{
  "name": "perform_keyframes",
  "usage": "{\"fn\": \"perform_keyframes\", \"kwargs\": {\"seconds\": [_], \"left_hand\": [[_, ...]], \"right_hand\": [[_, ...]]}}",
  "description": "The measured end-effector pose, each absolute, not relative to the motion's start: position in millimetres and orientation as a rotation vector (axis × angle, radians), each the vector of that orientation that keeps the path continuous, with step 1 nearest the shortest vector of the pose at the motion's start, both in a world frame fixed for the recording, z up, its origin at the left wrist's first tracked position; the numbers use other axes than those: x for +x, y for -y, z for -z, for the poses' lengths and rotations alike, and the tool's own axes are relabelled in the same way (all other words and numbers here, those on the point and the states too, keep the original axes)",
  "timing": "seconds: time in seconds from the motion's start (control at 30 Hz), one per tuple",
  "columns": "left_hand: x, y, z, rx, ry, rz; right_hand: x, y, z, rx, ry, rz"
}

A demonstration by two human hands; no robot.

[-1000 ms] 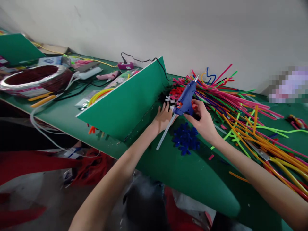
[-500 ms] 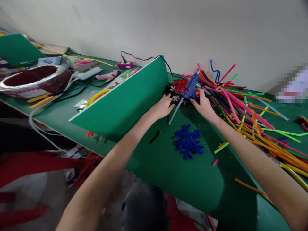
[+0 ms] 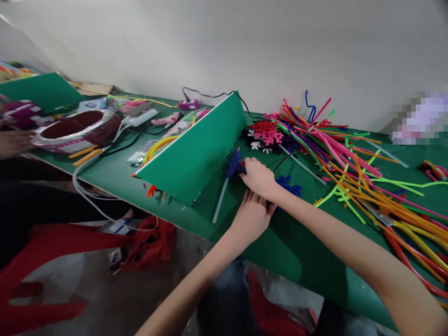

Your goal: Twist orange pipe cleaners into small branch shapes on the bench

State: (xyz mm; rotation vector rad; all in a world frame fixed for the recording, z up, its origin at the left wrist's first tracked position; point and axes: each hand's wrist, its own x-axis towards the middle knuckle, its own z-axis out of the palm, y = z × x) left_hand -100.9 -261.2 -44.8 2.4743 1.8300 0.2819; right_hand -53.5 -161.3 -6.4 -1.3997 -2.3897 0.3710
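Note:
My right hand (image 3: 259, 178) is closed round a blue glue gun (image 3: 233, 165) with a clear glue stick (image 3: 219, 202) poking out of its back, held low over the green table (image 3: 301, 254) beside the slanted green board (image 3: 196, 151). My left hand (image 3: 252, 215) lies just below it, fingers stretched toward the right wrist, nothing visible in it. A blue pipe-cleaner flower (image 3: 290, 185) is partly hidden behind my right hand. Red, pink and white flowers (image 3: 266, 134) lie further back.
A big heap of coloured pipe cleaners (image 3: 353, 161) covers the right of the table. Left of the board lie a wire reel (image 3: 75, 132), cables, a power strip (image 3: 140, 117) and yellow tubes (image 3: 159, 143). Another person's hand (image 3: 12, 142) shows at the far left. A red stool stands below.
My right hand has carried the glue gun from the pile at the back down and left, near the board. My left hand pulled back toward me, under the right hand.

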Motion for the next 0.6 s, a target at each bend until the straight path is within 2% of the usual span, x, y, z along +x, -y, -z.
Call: {"fn": "perform_keyframes", "kwargs": {"seconds": [0.17, 0.27, 0.37, 0.5, 0.6], "left_hand": [[-102.3, 252.1, 29.5, 2.535, -1.827, -0.273], [-107.4, 269.9, 21.1, 2.578, -1.922, -0.3], [-90.0, 280.0, 10.5, 2.671, -1.871, -0.29], [-21.4, 272.1, -2.7, 2.921, -1.367, -0.435], [40.5, 254.5, -0.5, 3.193, -0.687, -0.493]], "right_hand": [[-51.4, 175.4, -12.6, -1.215, 2.465, -0.184], [7.2, 201.6, -37.7, -0.906, 2.51, 0.105], [95.6, 240.3, -39.1, -0.924, 2.575, 0.213], [200.4, 292.8, 3.9, -1.14, 2.712, -0.025], [240.3, 315.4, 39.8, -1.209, 2.671, -0.049]]}}
